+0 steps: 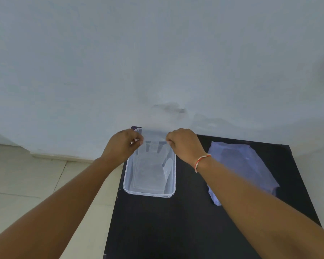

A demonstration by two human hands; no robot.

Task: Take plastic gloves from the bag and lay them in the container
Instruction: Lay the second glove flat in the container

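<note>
A clear plastic glove (154, 146) hangs stretched between my two hands, its fingers pointing down over the far end of the clear rectangular container (126, 184). My left hand (123, 143) pinches the glove's left corner. My right hand (184, 143) pinches its right corner. The container sits on the left part of the black table (157, 225), and more clear plastic seems to lie inside it. The flat plastic bag (239, 165) with gloves lies on the table to the right of my right forearm.
A pale wall rises straight behind the table. Light floor tiles (36, 180) lie to the left, past the table's left edge. A red-and-white thread band (200, 161) circles my right wrist.
</note>
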